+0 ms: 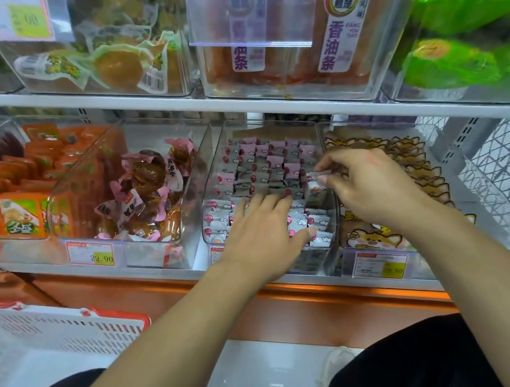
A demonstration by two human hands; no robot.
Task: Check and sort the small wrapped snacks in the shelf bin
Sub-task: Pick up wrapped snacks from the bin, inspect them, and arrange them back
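We see a clear, hard plastic shelf bin (212, 172) with slanted walls, packed with small wrapped snacks (263, 163): flat, pillow-shaped packets in glossy pink and white film with crimped ends, standing in tidy rows at the back and lying looser toward the front. Our left hand (261, 228) lies flat on the front packets, fingers straight and spread, pressing down on them. Our right hand (371, 182) reaches in over the bin's right wall and pinches one small shiny packet (317, 176) between thumb and fingertips. In the bin to the left sit lumpy brown snacks in crinkled pink-edged wrappers (147, 190); to the right, packets printed with a cartoon dog (371, 237). A white slotted basket with a red rim (71, 331) sits lower left
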